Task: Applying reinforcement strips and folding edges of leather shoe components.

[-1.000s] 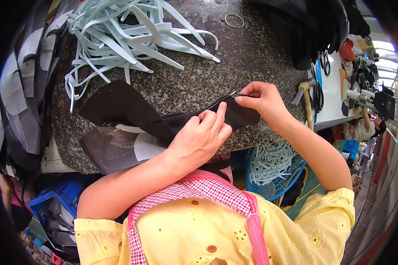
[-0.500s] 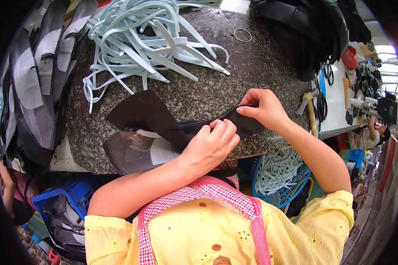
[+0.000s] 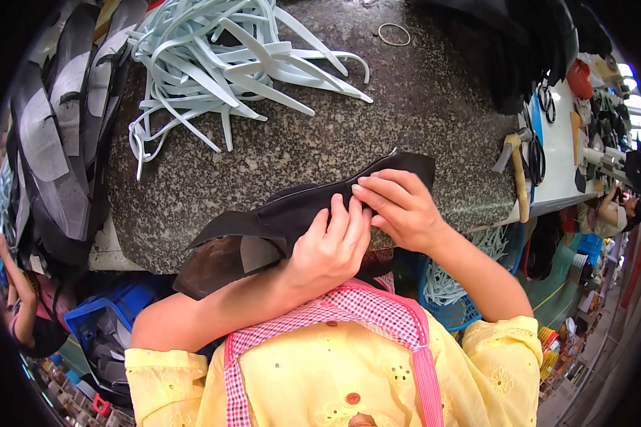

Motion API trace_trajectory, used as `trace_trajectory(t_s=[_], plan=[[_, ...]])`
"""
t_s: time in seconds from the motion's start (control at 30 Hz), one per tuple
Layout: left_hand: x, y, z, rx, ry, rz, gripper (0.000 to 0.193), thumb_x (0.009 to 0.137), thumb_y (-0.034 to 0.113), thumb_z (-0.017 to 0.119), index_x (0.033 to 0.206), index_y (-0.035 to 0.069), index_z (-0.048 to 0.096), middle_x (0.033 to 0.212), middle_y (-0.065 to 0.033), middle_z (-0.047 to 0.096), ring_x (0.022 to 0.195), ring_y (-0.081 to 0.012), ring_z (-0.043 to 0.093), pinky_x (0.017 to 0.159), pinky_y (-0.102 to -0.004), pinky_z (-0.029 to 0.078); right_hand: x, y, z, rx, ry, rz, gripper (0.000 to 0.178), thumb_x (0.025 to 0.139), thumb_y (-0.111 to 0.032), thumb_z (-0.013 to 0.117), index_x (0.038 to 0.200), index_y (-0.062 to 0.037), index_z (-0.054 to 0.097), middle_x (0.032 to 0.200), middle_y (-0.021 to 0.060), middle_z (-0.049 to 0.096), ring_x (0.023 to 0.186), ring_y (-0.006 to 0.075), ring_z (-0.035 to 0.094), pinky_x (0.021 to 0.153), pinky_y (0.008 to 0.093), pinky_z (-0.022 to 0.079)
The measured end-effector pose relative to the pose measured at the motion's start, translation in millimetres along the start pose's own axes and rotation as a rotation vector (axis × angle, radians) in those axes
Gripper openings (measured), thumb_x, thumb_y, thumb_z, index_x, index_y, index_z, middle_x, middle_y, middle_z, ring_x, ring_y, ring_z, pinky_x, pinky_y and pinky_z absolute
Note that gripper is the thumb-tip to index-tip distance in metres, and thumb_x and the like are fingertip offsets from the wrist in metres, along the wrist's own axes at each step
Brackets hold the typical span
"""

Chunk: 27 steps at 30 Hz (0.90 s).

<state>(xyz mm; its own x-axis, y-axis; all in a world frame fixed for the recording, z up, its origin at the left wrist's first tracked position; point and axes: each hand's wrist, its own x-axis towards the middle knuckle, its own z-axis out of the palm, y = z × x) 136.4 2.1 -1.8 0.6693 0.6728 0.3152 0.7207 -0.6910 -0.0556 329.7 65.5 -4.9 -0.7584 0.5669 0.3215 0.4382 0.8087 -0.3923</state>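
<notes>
A black leather boot upper [image 3: 300, 208], folded lengthwise, lies across my hands at the near edge of a speckled stone slab [image 3: 185, 188]. Its left end flares apart and shows a brown-grey lining. My left hand [image 3: 331, 245] is closed on the middle of the upper, with fingertips on the outer face. Right beside it, my right hand [image 3: 402, 210] pinches the upper near a long seam, thumb below and fingers on top. The fingertips of both hands almost meet. A bundle of pale blue flat strips [image 3: 206, 64] lies beyond on the slab.
Grey and black cut pieces [image 3: 57, 142] hang at the left. A hammer [image 3: 518, 171] and black-handled scissors [image 3: 538, 160] lie to the right. A blue basket of strip offcuts [image 3: 470, 309] and a blue crate [image 3: 107, 317] stand below. Black pieces [image 3: 506, 43] are piled far right.
My right hand has come left and down along the upper, beside my left hand. The upper's left end has swung nearer to me and partly closed up.
</notes>
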Motion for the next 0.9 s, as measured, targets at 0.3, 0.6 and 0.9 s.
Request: trace_trajectory(t_s=[0.3, 0.6, 0.9], plan=[[-10, -1, -14, 0.057, -0.176, 0.056, 0.042, 0.082, 0.015, 0.05, 0.119, -0.004, 0.057, 0.121, -0.0273, 0.057, 0.105, -0.0404, 0.059, 0.073, -0.0336, 0.052, 19, 24, -53, -0.466, 0.178, 0.208, 0.03, 0.073, -0.011, 0.068, 0.102, -0.0047, 0.065, 0.112, 0.0103, 0.057, 0.109, 0.0331, 0.05, 0.092, 0.0448, 0.04], [-26, -91, -115, -0.172, 0.293, -0.157, 0.06, 0.06, 0.01, 0.075, 0.117, 0.009, 0.057, 0.11, -0.0162, 0.061, 0.098, -0.0301, 0.06, 0.084, -0.0403, 0.048, 47, -33, 29, 0.28, -0.086, -0.043, 0.081, 0.064, -0.054, 0.074, 0.121, -0.0009, 0.053, 0.107, 0.0134, 0.053, 0.096, 0.0319, 0.052, 0.085, 0.0403, 0.046], [-78, -98, -58, -0.85, -0.059, -1.084, 0.114, 0.062, 0.012, 0.081, 0.151, 0.021, 0.009, 0.101, -0.0229, 0.066, 0.098, -0.039, 0.064, 0.089, -0.0412, 0.048, 62, -23, -5, 0.033, -0.356, -0.264, 0.064, 0.056, -0.04, 0.077, 0.103, 0.002, 0.063, 0.095, 0.0109, 0.054, 0.085, 0.0276, 0.055, 0.075, 0.0375, 0.047]])
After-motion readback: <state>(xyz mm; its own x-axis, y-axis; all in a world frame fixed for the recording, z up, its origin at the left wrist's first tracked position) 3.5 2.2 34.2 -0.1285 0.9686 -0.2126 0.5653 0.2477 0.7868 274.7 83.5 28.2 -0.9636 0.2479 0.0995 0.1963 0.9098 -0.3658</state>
